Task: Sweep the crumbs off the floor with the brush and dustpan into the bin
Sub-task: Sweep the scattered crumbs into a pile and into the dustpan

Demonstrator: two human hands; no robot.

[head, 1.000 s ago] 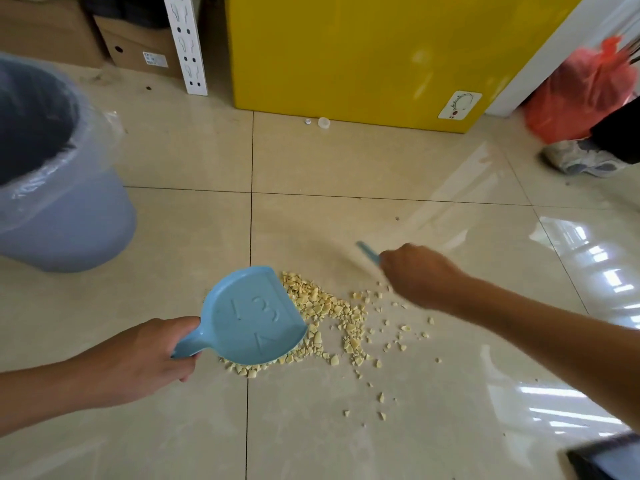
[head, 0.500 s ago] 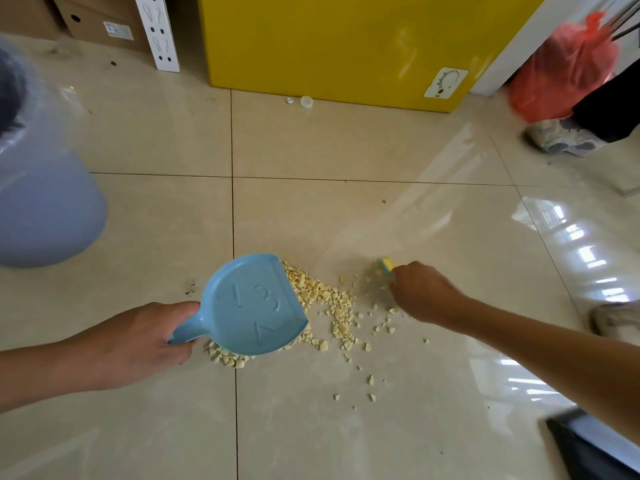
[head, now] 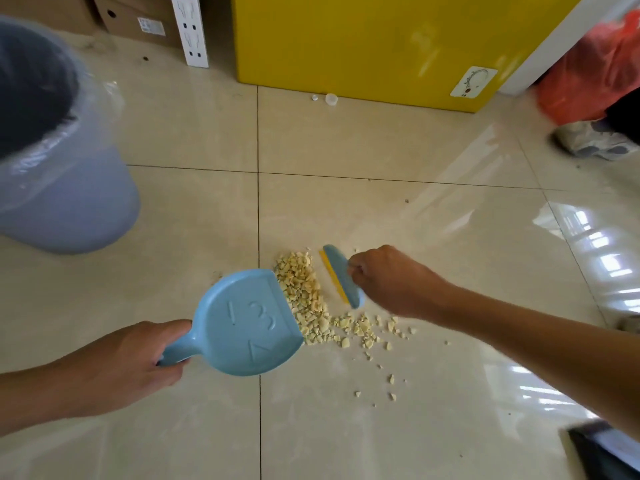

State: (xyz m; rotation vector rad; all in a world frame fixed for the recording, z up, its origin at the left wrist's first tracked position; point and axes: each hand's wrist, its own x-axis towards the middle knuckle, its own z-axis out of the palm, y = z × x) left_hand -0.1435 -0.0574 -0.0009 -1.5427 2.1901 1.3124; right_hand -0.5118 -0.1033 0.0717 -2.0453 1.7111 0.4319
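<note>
My left hand [head: 114, 365] grips the handle of a light blue dustpan [head: 246, 323], tilted with its underside up and its open edge against a pile of pale yellow crumbs [head: 304, 296] on the tiled floor. My right hand [head: 391, 278] holds a small blue brush with yellow bristles [head: 341, 275] just right of the pile, bristles facing the crumbs. Scattered crumbs [head: 367, 332] trail off to the right and toward me. A grey-blue bin [head: 65, 188] lined with a clear plastic bag stands at the left.
A yellow cabinet [head: 363, 43] stands at the back, with small white caps [head: 330, 98] on the floor before it. Cardboard boxes [head: 138, 22] and a white perforated post [head: 190, 29] are at back left. A red bag [head: 588, 71] and a shoe [head: 595, 140] are at right.
The brush has swept leftward, gathering the crumbs into a tighter pile against the dustpan's edge. The dustpan has stayed roughly in place. The view shifted, showing more of the bin.
</note>
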